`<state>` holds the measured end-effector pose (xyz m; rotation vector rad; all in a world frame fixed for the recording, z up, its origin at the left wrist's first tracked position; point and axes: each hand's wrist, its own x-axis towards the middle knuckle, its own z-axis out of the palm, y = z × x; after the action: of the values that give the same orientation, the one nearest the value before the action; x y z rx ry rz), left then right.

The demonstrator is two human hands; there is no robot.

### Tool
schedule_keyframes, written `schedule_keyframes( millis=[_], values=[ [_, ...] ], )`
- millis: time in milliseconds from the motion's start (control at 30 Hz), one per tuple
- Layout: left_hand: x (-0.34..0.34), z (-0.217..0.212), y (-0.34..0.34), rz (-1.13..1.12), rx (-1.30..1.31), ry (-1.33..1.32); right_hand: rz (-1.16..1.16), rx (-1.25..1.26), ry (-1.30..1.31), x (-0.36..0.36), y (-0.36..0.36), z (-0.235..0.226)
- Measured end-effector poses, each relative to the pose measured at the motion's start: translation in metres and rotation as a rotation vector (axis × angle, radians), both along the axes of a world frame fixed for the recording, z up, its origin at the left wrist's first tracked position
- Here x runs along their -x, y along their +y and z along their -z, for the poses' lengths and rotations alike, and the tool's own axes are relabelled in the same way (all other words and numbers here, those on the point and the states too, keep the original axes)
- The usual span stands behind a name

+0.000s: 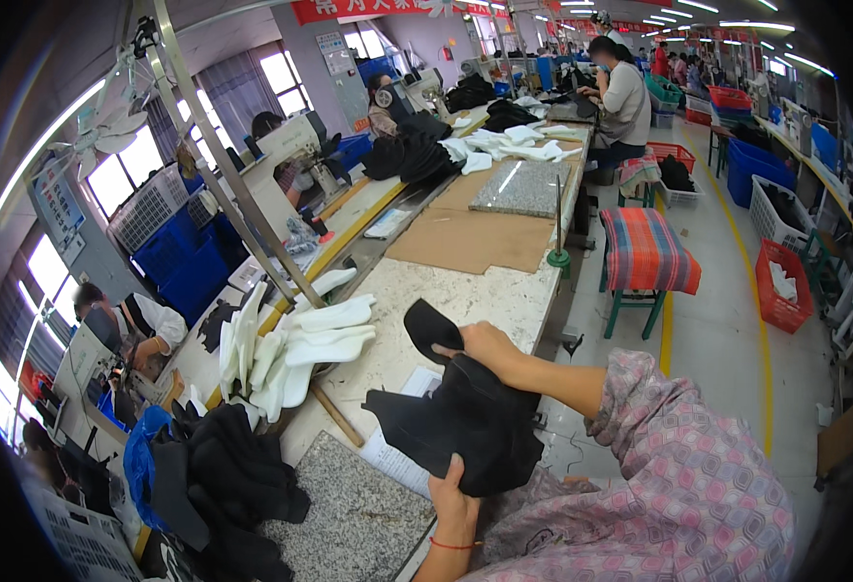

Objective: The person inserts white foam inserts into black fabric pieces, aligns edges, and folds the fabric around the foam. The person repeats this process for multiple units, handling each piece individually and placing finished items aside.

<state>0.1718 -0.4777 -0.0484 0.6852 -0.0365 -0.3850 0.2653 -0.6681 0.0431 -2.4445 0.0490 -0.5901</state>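
Observation:
Both hands hold a black fabric piece (465, 427), soft and broad, above the near edge of the worktable. My left hand (453, 500), with a red string at the wrist, grips its lower edge, thumb on top. At its upper end, my right hand (482, 351) is closed on it, and a rounded black flap (432, 328) sticks out past the fingers. Whether flap and piece are joined is hidden by the hand. Left of them lie a pile of white foot-shaped pieces (300, 349) and a heap of black fabric pieces (237, 475).
A speckled stone slab (349, 514) and a wooden stick (337, 417) lie nearby. Farther along are brown cardboard (475, 233), another slab (518, 186) and a metal rod on a green base (558, 257). A cloth-covered stool (644, 252) stands right. Co-workers sit at sewing machines to the left.

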Motion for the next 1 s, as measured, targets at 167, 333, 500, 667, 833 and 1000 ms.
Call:
schedule_keyframes(
  millis=[167, 333, 500, 667, 833, 1000],
  values=[
    [-0.012, -0.001, -0.001, 0.055, -0.027, 0.064, 0.004, -0.089, 0.165, 0.001, 0.004, 0.005],
    [-0.019, -0.003, 0.015, 0.144, 0.14, -0.06, -0.008, -0.02, 0.086, -0.001, 0.001, -0.006],
    [-0.022, -0.018, 0.019, 0.145, 0.009, 0.026, -0.033, -0.148, 0.207, -0.001, 0.005, -0.021],
    [-0.028, -0.025, 0.02, 0.117, -0.021, 0.061, -0.017, -0.168, 0.058, -0.002, 0.009, -0.019],
    [-0.037, -0.019, 0.027, 0.161, 0.001, 0.195, 0.002, -0.109, 0.293, -0.01, 0.007, -0.023],
    [-0.055, -0.022, 0.032, 0.126, -0.083, 0.351, -0.029, -0.285, 0.248, -0.013, 0.009, -0.033]
  ],
)
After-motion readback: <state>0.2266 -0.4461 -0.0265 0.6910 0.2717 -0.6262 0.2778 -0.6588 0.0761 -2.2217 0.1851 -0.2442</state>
